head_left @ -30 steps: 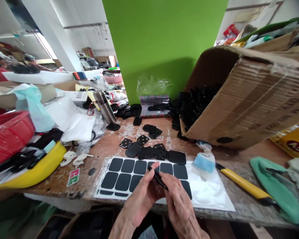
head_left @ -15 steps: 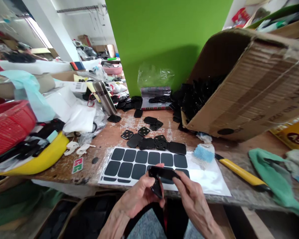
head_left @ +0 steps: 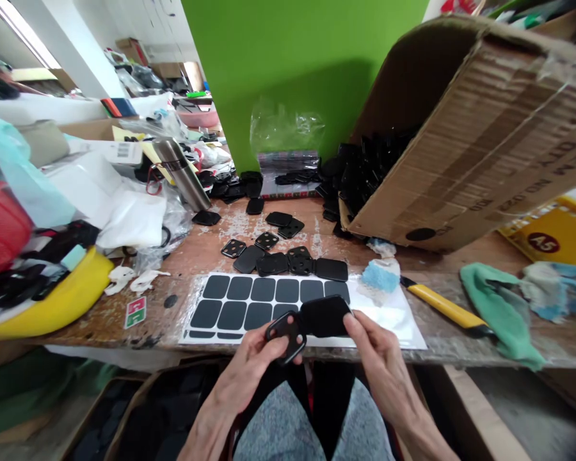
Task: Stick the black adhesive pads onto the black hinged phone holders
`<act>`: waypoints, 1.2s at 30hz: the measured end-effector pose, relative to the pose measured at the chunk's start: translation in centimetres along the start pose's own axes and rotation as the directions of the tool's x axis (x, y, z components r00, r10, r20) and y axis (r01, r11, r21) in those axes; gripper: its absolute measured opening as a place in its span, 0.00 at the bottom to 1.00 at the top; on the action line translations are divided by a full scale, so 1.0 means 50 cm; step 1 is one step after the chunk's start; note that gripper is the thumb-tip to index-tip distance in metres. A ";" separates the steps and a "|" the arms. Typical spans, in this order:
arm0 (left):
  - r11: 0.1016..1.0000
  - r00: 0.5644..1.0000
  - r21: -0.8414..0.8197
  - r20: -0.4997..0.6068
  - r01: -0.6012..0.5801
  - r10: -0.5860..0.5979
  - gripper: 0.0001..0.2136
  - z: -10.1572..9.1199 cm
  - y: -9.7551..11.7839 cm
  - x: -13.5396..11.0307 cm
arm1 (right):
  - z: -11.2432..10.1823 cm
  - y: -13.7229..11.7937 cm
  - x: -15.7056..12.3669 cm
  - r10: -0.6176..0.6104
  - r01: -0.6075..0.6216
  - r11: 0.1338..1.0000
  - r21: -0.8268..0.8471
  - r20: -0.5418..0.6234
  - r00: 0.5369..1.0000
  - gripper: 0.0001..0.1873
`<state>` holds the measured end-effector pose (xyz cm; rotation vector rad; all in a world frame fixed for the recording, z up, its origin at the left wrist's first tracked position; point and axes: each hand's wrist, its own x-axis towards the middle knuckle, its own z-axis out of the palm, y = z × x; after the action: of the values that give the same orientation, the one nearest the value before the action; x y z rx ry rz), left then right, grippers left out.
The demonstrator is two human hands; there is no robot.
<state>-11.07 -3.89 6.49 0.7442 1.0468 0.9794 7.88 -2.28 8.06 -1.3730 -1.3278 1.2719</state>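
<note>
My left hand [head_left: 252, 358] is closed on a black plate with round holes [head_left: 292, 331], thumb on its face. My right hand [head_left: 381, 349] pinches the right edge of a smooth black rounded-square plate [head_left: 325, 316]. The two plates meet or overlap at their near edges; I cannot tell whether they are joined. Behind them on the bench lies a white sheet [head_left: 403, 326] bearing rows of dark rounded-square stickers [head_left: 239, 287], partly covered by the plates. Beyond it, several loose black plates [head_left: 272, 263] lie in a cluster, some with holes.
A tilted cardboard box [head_left: 461, 141] full of black pieces stands at right. Near it lie a yellow-handled cutter [head_left: 444, 307], a green cloth [head_left: 496, 307] and a blue-white rag [head_left: 381, 275]. A steel flask [head_left: 185, 176] and yellow basin [head_left: 77, 294] are at left.
Both hands have turned the plates, so their broad faces now show, and the plates are spread further apart. The view has shifted, moving the bench slightly up and left in the picture.
</note>
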 end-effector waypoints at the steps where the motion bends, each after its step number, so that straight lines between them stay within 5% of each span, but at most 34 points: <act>1: 0.998 1.000 -0.057 0.022 0.007 -0.005 0.12 -0.006 -0.005 -0.003 | -0.006 -0.007 0.004 0.057 -0.062 0.990 0.129 0.041 0.998 0.14; 4: 0.974 0.998 -0.224 0.056 0.020 -0.007 0.11 -0.017 -0.026 -0.008 | -0.012 -0.016 0.010 0.114 -0.189 0.871 0.454 0.188 0.976 0.15; 7: 0.948 0.999 -0.317 0.041 0.015 -0.003 0.09 -0.017 -0.041 -0.008 | -0.005 -0.010 0.010 0.134 -0.237 0.768 0.595 0.213 0.968 0.14; 16: 0.936 1.000 -0.352 -0.005 0.014 -0.017 0.08 -0.014 -0.037 -0.010 | 0.006 0.007 0.005 0.187 -0.284 0.687 0.669 0.215 0.958 0.15; 22: 0.973 0.996 -0.227 -0.066 0.041 -0.057 0.10 -0.020 -0.027 -0.009 | 0.009 0.031 0.008 0.151 -0.290 0.672 0.681 0.258 0.954 0.18; 31: 0.979 0.988 -0.131 0.055 0.153 -0.147 0.11 -0.034 -0.010 0.003 | 0.003 0.043 0.015 0.136 -0.241 0.769 0.592 0.217 0.967 0.19; 36: 0.948 0.922 0.097 0.220 0.303 -0.317 0.17 -0.025 0.013 0.010 | -0.003 0.038 0.006 0.089 -0.148 0.931 0.334 0.186 0.979 0.16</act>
<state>-12.34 -3.10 6.43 0.6989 0.9553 0.5737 8.29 -2.18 6.17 -1.1298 -1.0736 1.6475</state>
